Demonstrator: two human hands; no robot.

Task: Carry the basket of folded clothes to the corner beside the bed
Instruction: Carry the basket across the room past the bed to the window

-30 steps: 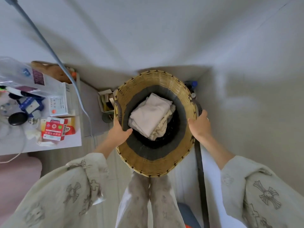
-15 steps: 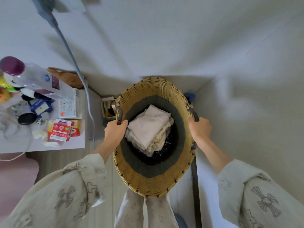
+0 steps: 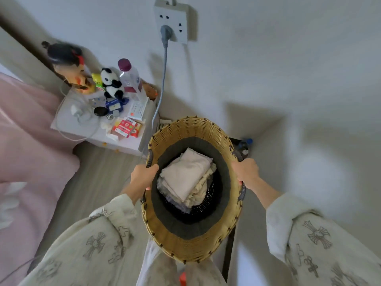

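Note:
A round yellow wicker basket [image 3: 191, 246] with a dark inner lining hangs in front of me, tilted slightly. Folded pale clothes [image 3: 186, 176] lie stacked inside it. My left hand [image 3: 143, 176] grips the dark handle on the basket's left rim. My right hand [image 3: 246, 172] grips the handle on the right rim. The basket is over the wooden floor, close to the room corner [image 3: 257, 131] where two white walls meet. The pink bed [image 3: 26, 157] lies at the left.
A white nightstand [image 3: 82, 131] stands between bed and basket, crowded with a panda toy [image 3: 111, 83], a bottle [image 3: 131, 79], boxes and cables. A grey cable [image 3: 161, 85] runs from a wall socket [image 3: 172, 21] down behind the basket. A small bottle [image 3: 245, 144] sits in the corner.
The view has tilted up and pulled back, showing the socket, the nightstand and the bed. The basket sits lower in view. Both hands keep their hold on the handles.

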